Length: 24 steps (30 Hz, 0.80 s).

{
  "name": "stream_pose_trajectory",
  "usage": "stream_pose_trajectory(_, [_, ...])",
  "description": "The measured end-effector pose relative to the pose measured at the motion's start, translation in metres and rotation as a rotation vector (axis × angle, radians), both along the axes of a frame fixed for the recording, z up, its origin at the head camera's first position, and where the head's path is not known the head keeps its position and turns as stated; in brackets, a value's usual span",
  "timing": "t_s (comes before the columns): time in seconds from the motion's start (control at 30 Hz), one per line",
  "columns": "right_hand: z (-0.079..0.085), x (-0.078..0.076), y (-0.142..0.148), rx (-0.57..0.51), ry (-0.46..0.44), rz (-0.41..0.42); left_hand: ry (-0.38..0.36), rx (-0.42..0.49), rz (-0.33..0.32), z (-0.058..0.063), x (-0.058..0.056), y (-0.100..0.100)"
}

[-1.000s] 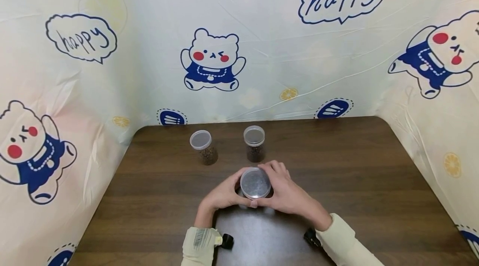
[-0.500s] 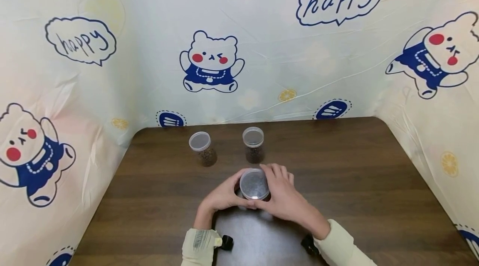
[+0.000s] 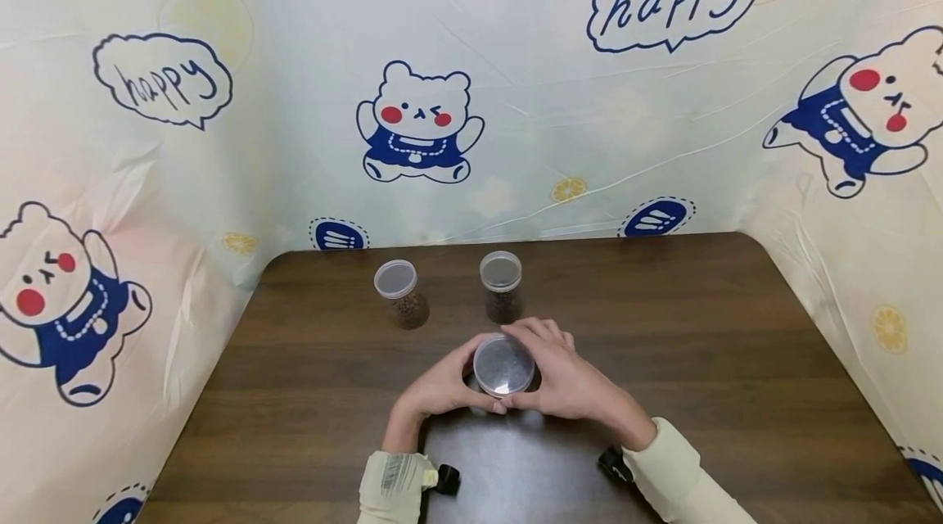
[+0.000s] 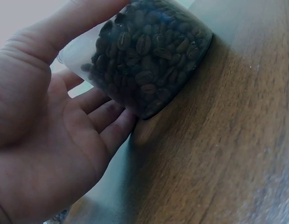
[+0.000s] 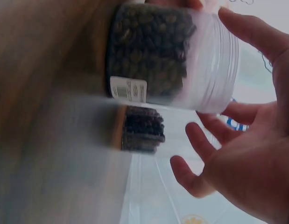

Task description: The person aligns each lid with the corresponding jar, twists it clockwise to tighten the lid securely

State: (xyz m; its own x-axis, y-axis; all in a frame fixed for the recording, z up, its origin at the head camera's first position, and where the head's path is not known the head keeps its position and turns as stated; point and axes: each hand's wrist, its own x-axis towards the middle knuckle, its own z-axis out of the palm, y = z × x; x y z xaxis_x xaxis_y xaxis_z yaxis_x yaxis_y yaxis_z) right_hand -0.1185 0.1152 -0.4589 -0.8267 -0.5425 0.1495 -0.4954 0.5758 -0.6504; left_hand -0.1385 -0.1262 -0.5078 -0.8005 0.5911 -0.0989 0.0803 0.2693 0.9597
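Note:
A clear plastic jar (image 3: pixel 503 364) with a round, see-through lid stands on the table in front of me. Dark coffee beans fill much of it in the left wrist view, and a small white label (image 5: pixel 129 88) shows low on its side in the right wrist view. My left hand (image 3: pixel 442 383) holds the jar from the left, thumb in front and fingers round the far side. On the right, my right hand (image 3: pixel 567 377) grips the jar's top by the lid, its thumb close to the left thumb and its outer fingers spread.
Two smaller lidded jars with dark contents stand farther back: a left jar (image 3: pixel 408 309) and a right jar (image 3: pixel 503 303). Behind the brown wooden table (image 3: pixel 663 303) hangs a printed cloth (image 3: pixel 530 123), which also encloses both sides.
My right hand turned a little about the lid, its fingers shifting right, then came back round to the jar's far side. The left hand and the jar stayed in place.

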Motion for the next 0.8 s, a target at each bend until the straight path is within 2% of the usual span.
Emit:
stream_pose_trajectory(0.23, [-0.002, 0.016, -0.017, 0.077, 0.078, -0.171, 0.053, -0.007, -0.014, 0.001, -0.001, -0.002])
stream_pose_trajectory(0.33, [-0.003, 0.020, -0.021, 0.104, 0.113, -0.213, 0.070, 0.003, -0.020, 0.001, -0.002, -0.003])
stream_pose_trajectory(0.43, [-0.002, 0.020, -0.019, 0.098, 0.104, -0.193, 0.067, 0.004, -0.020, 0.001, -0.002, -0.003])
stream_pose_trajectory(0.63, [0.002, 0.011, -0.008, 0.036, 0.003, -0.067, 0.023, -0.014, -0.010, 0.003, 0.000, -0.001])
stream_pose_trajectory(0.8, [0.003, 0.008, -0.004, 0.035, -0.008, -0.029, 0.004, -0.018, -0.001, 0.002, 0.000, 0.000])
